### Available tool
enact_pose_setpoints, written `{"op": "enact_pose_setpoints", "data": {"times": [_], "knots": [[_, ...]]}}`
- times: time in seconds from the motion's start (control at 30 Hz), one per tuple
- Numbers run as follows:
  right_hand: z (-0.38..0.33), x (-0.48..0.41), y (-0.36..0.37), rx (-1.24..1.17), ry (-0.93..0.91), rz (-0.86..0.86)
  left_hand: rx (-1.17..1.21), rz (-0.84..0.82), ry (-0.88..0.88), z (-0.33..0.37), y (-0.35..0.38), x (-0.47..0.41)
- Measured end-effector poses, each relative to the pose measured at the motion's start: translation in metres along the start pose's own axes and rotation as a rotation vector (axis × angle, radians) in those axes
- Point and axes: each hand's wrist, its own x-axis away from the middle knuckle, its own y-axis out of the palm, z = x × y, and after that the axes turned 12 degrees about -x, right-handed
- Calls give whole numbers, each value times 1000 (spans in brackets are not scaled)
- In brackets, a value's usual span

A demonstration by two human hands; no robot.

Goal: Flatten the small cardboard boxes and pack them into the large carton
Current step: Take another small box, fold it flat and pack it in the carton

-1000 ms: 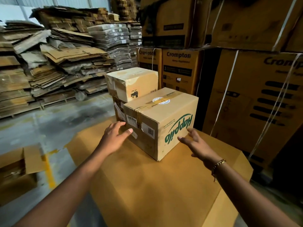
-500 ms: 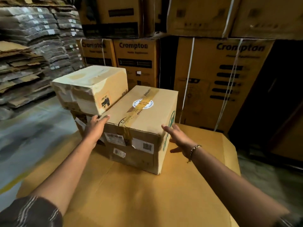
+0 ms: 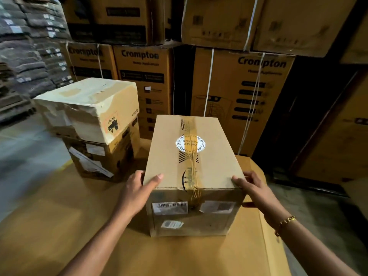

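I've got the taped box (image 3: 191,166) on top of the big carton (image 3: 99,246), right in front of me. My left hand (image 3: 137,193) and right hand (image 3: 256,191) grip its near corners, thumbs on top. It looks stiff, sealed and probably light, so I'd hold the side walls.

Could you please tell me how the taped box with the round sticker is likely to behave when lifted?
The taped box should stay stiff: its tape spans the seam and its edges look square. Plain cardboard probably gives friction, so the left hand and right hand at its near corners likely won't slip.
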Motion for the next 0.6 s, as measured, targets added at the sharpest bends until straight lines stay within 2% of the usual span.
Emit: {"op": "enact_pose_setpoints", "data": {"times": [0.1, 0.2, 0.27, 0.33, 0.43, 0.6], "knots": [[6, 4, -13, -31, 72, -18, 61, -77, -55, 5, -4, 0], [-9, -26, -11, -15, 207, -69, 179, -195, -151, 39, -22, -22], [-25, -47, -3, -112, 363, -90, 245, -300, -159, 60, -28, -31], [-38, -53, 6, -159, 413, -114, 259, -336, -162, 68, -21, -38], [-32, -54, 10, -119, 282, -48, 322, -258, -163, 68, -11, -33], [-15, -36, 4, -9, -16, 60, 338, -162, -50, 64, -6, -9]]}}
